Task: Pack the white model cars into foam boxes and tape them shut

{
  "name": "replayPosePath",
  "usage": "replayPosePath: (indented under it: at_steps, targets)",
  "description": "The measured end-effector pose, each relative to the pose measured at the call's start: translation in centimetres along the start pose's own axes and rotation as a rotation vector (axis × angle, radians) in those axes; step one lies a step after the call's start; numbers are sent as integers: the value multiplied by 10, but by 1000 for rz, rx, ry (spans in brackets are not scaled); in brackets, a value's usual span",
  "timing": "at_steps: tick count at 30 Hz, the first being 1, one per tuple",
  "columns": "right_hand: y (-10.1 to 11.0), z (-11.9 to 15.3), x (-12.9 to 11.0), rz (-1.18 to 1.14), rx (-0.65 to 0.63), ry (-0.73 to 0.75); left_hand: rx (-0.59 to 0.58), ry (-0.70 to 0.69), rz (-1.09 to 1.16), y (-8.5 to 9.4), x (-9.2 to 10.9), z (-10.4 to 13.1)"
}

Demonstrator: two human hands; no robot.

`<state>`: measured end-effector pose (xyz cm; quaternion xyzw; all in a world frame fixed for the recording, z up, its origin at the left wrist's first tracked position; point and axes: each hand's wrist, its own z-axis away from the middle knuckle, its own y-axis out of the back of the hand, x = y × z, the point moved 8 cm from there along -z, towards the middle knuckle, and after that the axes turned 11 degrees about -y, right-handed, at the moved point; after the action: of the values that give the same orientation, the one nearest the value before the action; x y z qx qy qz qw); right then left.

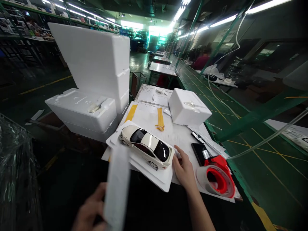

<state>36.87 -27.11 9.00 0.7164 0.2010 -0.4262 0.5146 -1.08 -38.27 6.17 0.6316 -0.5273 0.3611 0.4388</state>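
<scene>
A white model car [149, 141] rests on a white foam base [154, 176] at the table's near edge, its rear toward my right hand [184, 166]. That hand's fingers are curled against the car's rear end, by the end of the base; where some fingertips press is hidden. My left hand [93, 208], smeared by motion, grips a flat white foam piece [116, 189]. It is held upright in front of the car's near front side, and its exact shape is blurred.
White foam boxes [81, 109] are stacked at left, and another foam box [189, 107] stands at the table's back right. Yellow tape strips [160, 118] cross the tabletop. At right lie a black phone [199, 154] and a red tape dispenser [220, 179]. Plastic-wrapped goods [16, 170] stand far left.
</scene>
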Motion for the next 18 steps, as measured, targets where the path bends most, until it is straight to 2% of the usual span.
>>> replayPosePath:
  at_steps: [2, 3, 4, 6, 8, 10, 12, 15, 18]
  targets:
    - [-7, -12, 2, -2, -66, -42, -341, -411, -63, -58, 22, 8]
    - [-8, -14, 1, -4, -80, -49, -447, -552, -99, -82, 28, 15]
    - [-7, -13, 1, -3, -88, -54, -499, -620, -127, -101, 30, 18]
    - [-2, -6, 4, 5, -98, -81, -557, -595, -119, -131, 28, 18]
    - [4, 5, 8, 10, -116, -113, -575, -493, -12, -150, 27, 14]
    - [11, 20, 11, 19, -137, -134, -538, -428, 131, -158, 29, 11]
    - [19, 35, 11, 39, -132, -145, -431, -411, 241, -155, 30, 7]
    - [31, 57, 4, 69, -127, -151, -346, -366, 309, -141, 29, 6]
    - [36, 76, -3, 78, -163, -163, -322, -236, 324, -120, 29, 7]
